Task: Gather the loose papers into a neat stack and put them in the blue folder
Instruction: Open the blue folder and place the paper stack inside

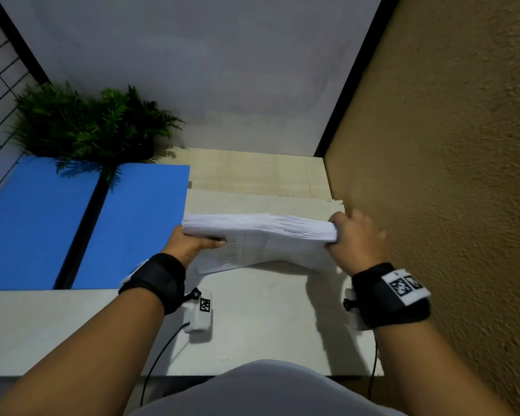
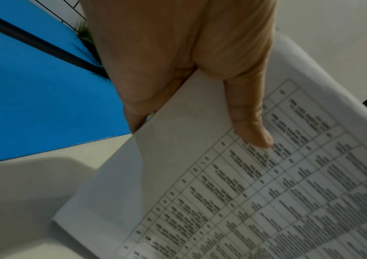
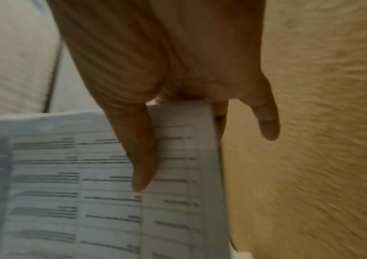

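Two hands hold one thick stack of papers [image 1: 261, 228] up off the pale table [image 1: 42, 325], in the middle of the head view. Starting at the left of the frame, the blue folder [image 1: 132, 223] lies open and flat, its two blue halves split by a dark spine, with a green fern [image 1: 87, 124] spilling over its far edge at the upper left. Just right of the folder, the left hand [image 1: 189, 246] grips the left end of the stack, thumb laid over the printed face [image 2: 251, 126] and the other fingers tucked behind the sheets. The stack itself is white, many sheets deep, its top edges nearly level but slightly feathered. Its long axis runs across the frame from left to right, with the edges turned upward and the printed face toward the person. That face carries a ruled table with rows of small dark text, too blurred to read. The lower part of the front sheets bows toward the table. At the right end, the right hand [image 1: 356, 238] clasps the stack with its thumb on the print [image 3: 142, 157] and fingers behind, beside the tan textured wall [image 1: 448, 175]. More paper [image 1: 252, 202] lies flat on the table behind the raised stack.
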